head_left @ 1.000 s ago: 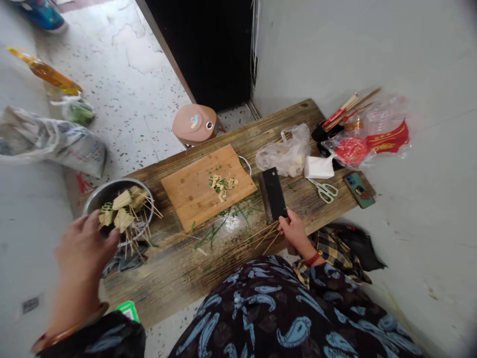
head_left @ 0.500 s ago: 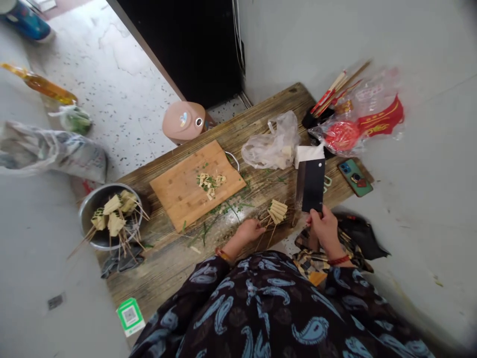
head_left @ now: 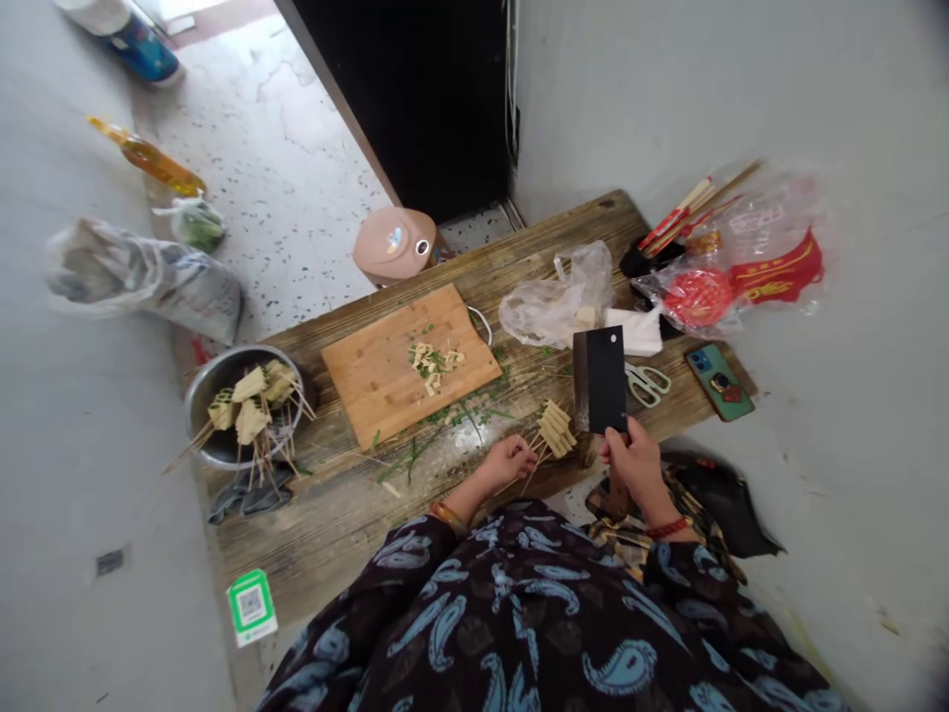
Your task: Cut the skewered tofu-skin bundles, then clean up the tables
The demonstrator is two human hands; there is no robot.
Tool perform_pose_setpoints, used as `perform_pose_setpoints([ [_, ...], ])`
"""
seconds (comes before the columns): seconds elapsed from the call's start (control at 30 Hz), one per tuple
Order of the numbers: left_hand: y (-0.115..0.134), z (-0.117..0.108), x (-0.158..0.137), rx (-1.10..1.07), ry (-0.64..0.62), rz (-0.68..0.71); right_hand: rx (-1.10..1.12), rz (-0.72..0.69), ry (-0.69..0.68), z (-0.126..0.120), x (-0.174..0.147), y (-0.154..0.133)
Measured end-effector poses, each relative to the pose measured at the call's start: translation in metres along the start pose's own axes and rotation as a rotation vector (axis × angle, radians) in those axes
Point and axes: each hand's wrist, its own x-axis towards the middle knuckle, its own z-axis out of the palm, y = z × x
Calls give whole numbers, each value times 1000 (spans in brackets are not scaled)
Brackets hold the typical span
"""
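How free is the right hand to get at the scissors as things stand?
Likely not free: the right hand grips the cleaver, which hides part of the scissors from this view. The rest shows close by, so putting the cleaver down should open the way.

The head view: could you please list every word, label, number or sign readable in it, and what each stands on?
No words or numbers are legible.
Green-bordered card: QR code, with a line beneath too small to read.
Red packaging: yellow marks, too blurred to read.
Pale bag: faint print, too blurred to read.
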Motion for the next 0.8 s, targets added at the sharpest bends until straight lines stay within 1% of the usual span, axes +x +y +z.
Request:
perform_pose_setpoints([
  [0.07, 6, -22, -14, -287, -17, -10, -53, -56, -63, 3, 1, -2],
  [0.13, 12, -49, -32, -508, 5, 11, -181, -175, -95, 10, 4, -4],
  [0.23, 23, -91, -60, -610, 121, 110, -442, -469, -102, 30, 15, -16],
  [0.3, 28, -116, -79, -641, 195, 181, -568, -623, -116, 53, 23, -31],
  [0.33, 30, -127, -88, -650, 222, 210, -614, -664, -126, 67, 26, -40],
  [0.4, 33, -143, -107, -658, 262, 252, -685, -697, -132, 98, 29, -56],
  [0.5, 32, -157, -133, -665, 305, 282, -711, -754, -157, 144, 30, -67],
  [0.6, 29, -160, -154, -705, 333, 300, -658, -827, -194, 174, 31, -60],
  [0.67, 28, -160, -162, -752, 346, 320, -628, -845, -225, 184, 33, -51],
  [0.73, 28, -160, -165, -791, 351, 345, -620, -849, -279, 186, 34, -46],
  [0.8, 31, -161, -165, -811, 345, 371, -618, -841, -327, 184, 31, -52],
])
